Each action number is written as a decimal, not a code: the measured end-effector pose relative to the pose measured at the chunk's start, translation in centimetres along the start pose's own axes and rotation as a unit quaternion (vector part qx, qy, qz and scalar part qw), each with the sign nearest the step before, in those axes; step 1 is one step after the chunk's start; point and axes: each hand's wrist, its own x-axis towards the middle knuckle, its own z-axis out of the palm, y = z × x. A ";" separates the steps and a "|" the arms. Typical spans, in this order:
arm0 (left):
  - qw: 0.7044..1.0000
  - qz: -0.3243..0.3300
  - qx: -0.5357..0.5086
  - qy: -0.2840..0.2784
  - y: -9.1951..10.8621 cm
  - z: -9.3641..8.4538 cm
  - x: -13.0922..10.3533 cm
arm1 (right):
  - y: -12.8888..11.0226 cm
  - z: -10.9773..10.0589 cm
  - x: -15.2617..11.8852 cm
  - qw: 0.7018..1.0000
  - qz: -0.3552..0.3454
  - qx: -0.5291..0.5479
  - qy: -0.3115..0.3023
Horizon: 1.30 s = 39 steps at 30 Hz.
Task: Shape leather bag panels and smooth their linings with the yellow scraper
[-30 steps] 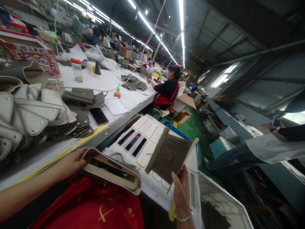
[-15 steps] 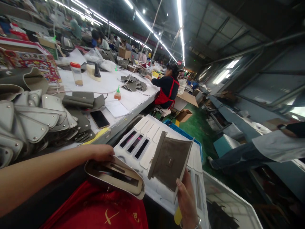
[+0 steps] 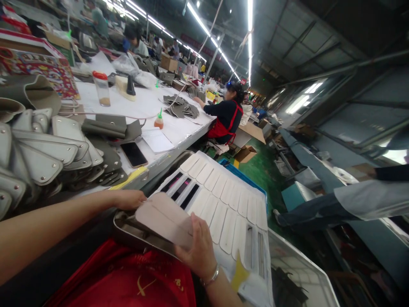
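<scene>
A dark grey-brown, open-topped bag shell (image 3: 128, 228) with a pale edge lies over my lap. My left hand (image 3: 131, 199) is closed at its far left rim, the fingertips partly hidden. In my right hand (image 3: 198, 247) is a pale, round-cornered panel (image 3: 166, 215) with a line along its middle, thumb below and fingers over the right end. This panel lies slanted over the shell's opening, its lower edge dipping inside. Beyond my hands, a white tray (image 3: 266, 266) carries rows of pale rounded strips (image 3: 209, 209); several of its slots look dark.
Grey snap-studded pieces (image 3: 44, 164) are heaped on the white table (image 3: 128, 104) at left. Near its edge are a phone (image 3: 134, 154), a paper pad (image 3: 157, 140) and a glue bottle (image 3: 159, 120). A co-worker (image 3: 225, 113) sits farther along; another person stands at right.
My right hand has moved left and down from over the tray to the shell. The piece it holds has turned from its grey face to a pale one and now overlaps the opening.
</scene>
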 end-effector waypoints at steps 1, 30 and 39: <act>1.000 0.000 -0.010 -0.017 -0.1 0.0 0.1 | 0.1 0.0 -0.4 0.999 -0.013 -0.033 -0.015; 0.977 -0.127 0.020 0.168 -2.4 3.1 -4.9 | -2.7 2.0 4.9 0.918 -0.113 -0.127 -0.358; 0.903 0.115 0.310 0.275 -0.2 7.7 -6.5 | -1.4 1.9 5.4 0.913 -0.046 -0.081 -0.397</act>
